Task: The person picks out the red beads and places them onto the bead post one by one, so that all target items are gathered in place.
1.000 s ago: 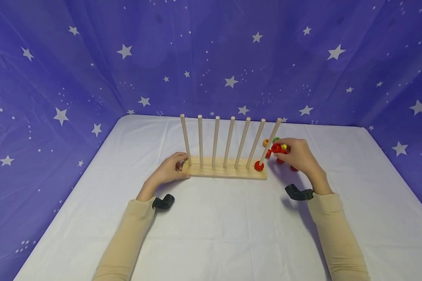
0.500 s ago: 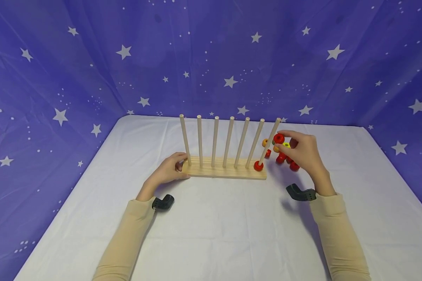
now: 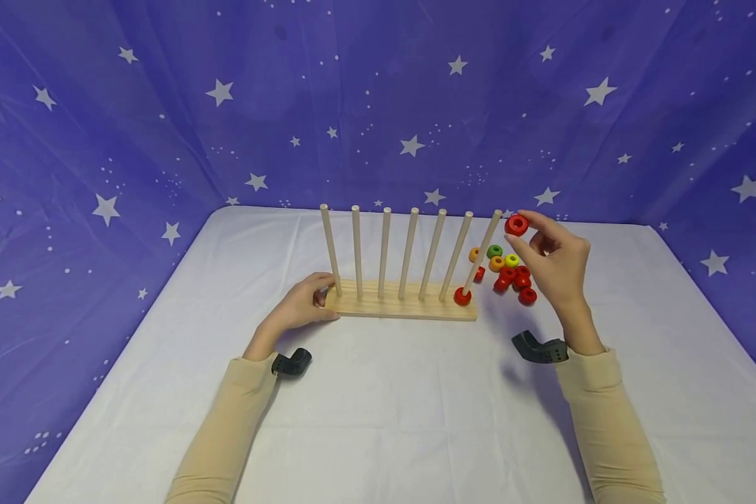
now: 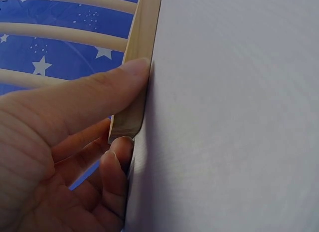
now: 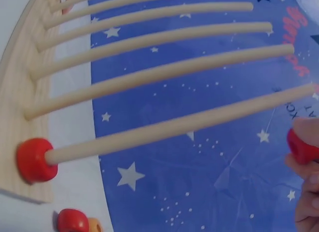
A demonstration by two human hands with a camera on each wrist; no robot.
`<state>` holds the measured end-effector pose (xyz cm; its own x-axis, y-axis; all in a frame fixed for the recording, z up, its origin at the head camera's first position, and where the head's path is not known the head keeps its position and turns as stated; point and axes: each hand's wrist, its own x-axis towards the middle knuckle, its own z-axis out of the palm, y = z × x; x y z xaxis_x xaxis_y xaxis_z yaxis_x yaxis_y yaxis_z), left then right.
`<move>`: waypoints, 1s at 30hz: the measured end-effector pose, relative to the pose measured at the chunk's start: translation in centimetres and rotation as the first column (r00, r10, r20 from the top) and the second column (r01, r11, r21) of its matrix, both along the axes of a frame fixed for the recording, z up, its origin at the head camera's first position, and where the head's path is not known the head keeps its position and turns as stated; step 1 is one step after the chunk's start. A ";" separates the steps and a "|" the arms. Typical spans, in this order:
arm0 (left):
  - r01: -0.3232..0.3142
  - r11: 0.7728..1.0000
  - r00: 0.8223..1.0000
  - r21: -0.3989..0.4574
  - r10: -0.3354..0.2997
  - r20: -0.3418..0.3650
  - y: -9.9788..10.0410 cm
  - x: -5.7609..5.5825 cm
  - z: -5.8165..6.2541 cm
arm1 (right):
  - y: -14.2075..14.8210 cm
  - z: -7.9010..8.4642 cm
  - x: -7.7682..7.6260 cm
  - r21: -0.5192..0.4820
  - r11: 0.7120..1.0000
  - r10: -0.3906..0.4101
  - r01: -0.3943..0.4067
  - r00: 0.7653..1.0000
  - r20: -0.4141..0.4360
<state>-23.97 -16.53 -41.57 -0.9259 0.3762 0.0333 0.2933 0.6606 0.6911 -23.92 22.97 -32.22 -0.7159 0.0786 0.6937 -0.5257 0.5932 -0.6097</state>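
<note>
A wooden base (image 3: 384,309) carries a row of several upright pegs on the table. At its left end my left hand (image 3: 299,302) grips the board, thumb along the front edge as the left wrist view shows, fingers curled behind. My right hand (image 3: 554,262) pinches a red bead (image 3: 516,225) between thumb and fingers, its hole facing the camera. That bead is up beside the top of the rightmost peg (image 3: 484,248), apart from it. Another red bead (image 5: 37,160) sits at the foot of the same peg, against the base.
Behind and right of the base lie several loose beads: red ones (image 3: 528,296), orange ones (image 3: 497,264), a green bead (image 3: 494,251) and a yellow bead (image 3: 512,260). A white cloth (image 3: 378,420) covers the table. Blue star-patterned fabric (image 3: 353,105) hangs behind it.
My right hand has lifted the red bead from beside the loose beads up to the height of the rightmost peg's top. My left hand stays on the base.
</note>
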 end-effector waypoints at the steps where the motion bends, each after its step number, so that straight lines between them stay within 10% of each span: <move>1: -0.001 1.000 1.000 -0.001 0.001 0.001 0.0 0.0 -0.1 | -0.1 0.1 0.1 -0.028 1.000 0.004 -0.004 1.000 -0.013; 30: -0.005 1.000 1.000 -0.020 0.006 0.017 0.0 -0.3 -0.4 | -3.3 0.6 0.4 -0.332 0.927 0.118 -0.175 0.975 -0.187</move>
